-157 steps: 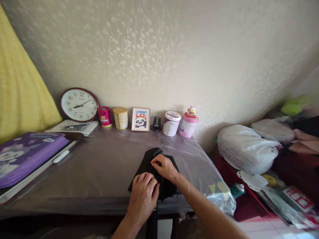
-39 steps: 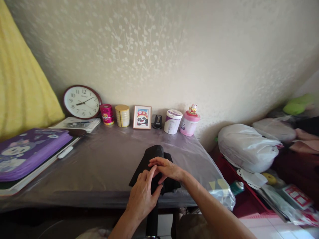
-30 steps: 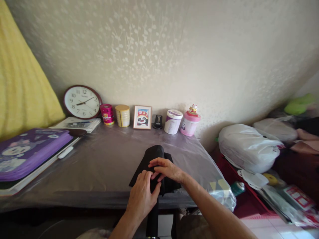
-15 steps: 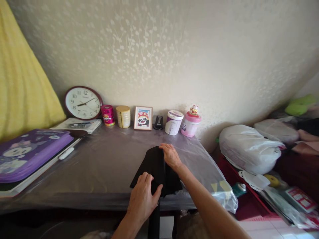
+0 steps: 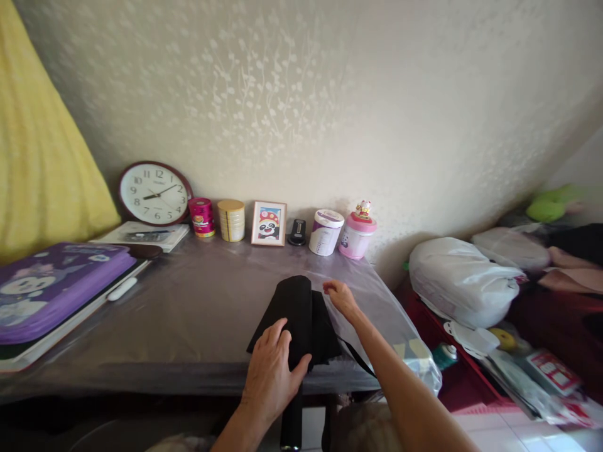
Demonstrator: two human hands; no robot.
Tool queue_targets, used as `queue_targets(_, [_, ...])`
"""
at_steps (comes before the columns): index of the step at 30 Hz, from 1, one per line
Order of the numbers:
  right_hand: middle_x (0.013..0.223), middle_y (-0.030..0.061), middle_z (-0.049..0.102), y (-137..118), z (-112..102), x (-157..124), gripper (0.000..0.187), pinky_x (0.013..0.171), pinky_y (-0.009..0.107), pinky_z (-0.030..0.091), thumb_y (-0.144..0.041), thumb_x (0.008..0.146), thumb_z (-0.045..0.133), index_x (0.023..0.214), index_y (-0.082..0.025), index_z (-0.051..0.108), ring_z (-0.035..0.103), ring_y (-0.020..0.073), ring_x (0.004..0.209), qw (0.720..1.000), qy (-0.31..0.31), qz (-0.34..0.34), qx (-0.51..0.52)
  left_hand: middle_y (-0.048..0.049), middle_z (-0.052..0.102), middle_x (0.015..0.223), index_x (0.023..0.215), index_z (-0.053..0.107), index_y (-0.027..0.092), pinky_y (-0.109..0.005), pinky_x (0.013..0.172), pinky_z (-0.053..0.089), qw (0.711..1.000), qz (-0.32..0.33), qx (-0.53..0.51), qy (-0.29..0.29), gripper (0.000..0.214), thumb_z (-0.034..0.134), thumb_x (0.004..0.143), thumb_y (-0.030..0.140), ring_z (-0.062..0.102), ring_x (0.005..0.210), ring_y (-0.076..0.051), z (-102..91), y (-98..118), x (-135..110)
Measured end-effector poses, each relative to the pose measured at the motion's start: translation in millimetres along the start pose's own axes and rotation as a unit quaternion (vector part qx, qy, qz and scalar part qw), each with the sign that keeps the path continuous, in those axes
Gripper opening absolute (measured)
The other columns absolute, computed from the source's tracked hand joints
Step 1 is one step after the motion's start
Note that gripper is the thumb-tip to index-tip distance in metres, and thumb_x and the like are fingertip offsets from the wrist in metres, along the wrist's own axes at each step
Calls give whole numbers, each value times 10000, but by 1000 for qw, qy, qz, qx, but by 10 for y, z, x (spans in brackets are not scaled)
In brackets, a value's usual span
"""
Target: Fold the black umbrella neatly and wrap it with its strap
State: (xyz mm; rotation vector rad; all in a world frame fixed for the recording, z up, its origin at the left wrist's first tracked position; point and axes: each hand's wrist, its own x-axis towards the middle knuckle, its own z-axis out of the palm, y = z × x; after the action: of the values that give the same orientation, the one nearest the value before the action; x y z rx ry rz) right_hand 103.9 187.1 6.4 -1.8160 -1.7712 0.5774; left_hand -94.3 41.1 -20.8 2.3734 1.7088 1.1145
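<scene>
Overhanging table edge point(image 5: 164, 376), umbrella point(image 5: 300, 314) under left hand point(image 5: 272, 365) spread wide, right hand point(image 5: 343, 300) apart, grip unclear

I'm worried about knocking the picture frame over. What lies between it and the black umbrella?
Nothing stands there: the head view shows only bare, plastic-covered table between the black umbrella and the picture frame.

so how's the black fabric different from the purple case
Colour: the black fabric looks plain, while the purple case has a pale printed design.
Shape: the black fabric is folded with flaring edges; the purple case is flat and boxy.
Place: the black fabric lies directly on the table near its front edge, while the purple case sits on a flat stack at the far left of the view.
Shared: the table carries both.
</scene>
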Motion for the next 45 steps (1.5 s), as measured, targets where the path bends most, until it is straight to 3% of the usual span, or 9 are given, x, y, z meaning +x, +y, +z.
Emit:
queue_targets(5, [798,58,707,122,-66,-133,307,687,271,506,-113,729,477,961,-119,678,656,165,733,998,-45,43,23,-78,560,1001,908,489,191,-406,821,478,1000,9,-20,1,212,583,769,320,560,952,-243,-41,17,19])
queue_targets(11, [782,25,682,-107,-75,-271,262,692,252,504,-122,747,457,899,-167,666,644,137,750,989,-69,-2,131,-53,540,939,885,452,209,-397,789,469,999,5,-32,-8,189,576,775,299,549,923,-236,-73,44,34])
queue_targets(17, [688,-5,629,-486,24,-629,223,562,198,480,-97,730,456,844,-149,641,609,83,591,932,-284,-52,220,-44,526,937,947,470,217,-390,786,461,998,3,-46,-39,198,563,791,296,538,900,-221,-95,45,51])
queue_targets(22, [760,14,658,-569,-75,-743,209,607,228,504,-144,739,510,920,-150,615,651,118,672,849,-461,-16,258,-45,510,941,894,499,218,-378,773,468,998,10,-43,-39,136,543,808,314,542,866,-208,-90,39,51])
queue_targets(24, [821,34,672,-491,-137,-665,217,619,227,498,-172,766,507,960,-157,603,660,130,714,867,-433,-2,247,-54,507,979,883,498,216,-385,787,467,999,14,-40,-30,138,555,795,306,540,901,-219,-81,33,45])
queue_targets(27, [852,68,677,-282,-187,-492,245,642,244,483,-144,794,442,982,-152,600,654,153,761,967,-219,19,131,-62,502,1013,835,476,212,-392,824,454,999,22,-44,-18,123,566,782,277,527,964,-231,-77,30,42])
queue_targets(30, [936,103,677,-74,-179,-368,241,759,270,454,-115,759,487,945,-142,636,613,194,913,997,-65,5,-38,-48,507,967,795,446,216,-383,816,451,998,23,-51,-25,120,555,787,265,527,953,-223,-88,31,44])
queue_targets(38, [682,20,650,27,-91,-344,311,533,230,468,-187,762,524,1054,-122,606,603,139,597,983,-136,78,92,-42,492,939,822,410,225,-378,777,454,997,16,-61,-41,125,527,809,267,516,906,-209,-80,18,39])
queue_targets(45, [944,77,679,-148,-65,-383,242,812,287,426,-159,759,524,959,-179,658,606,208,923,994,-25,-26,-107,-35,494,927,820,412,228,-374,777,459,996,6,-67,-52,125,530,810,269,525,917,-215,-100,42,44])
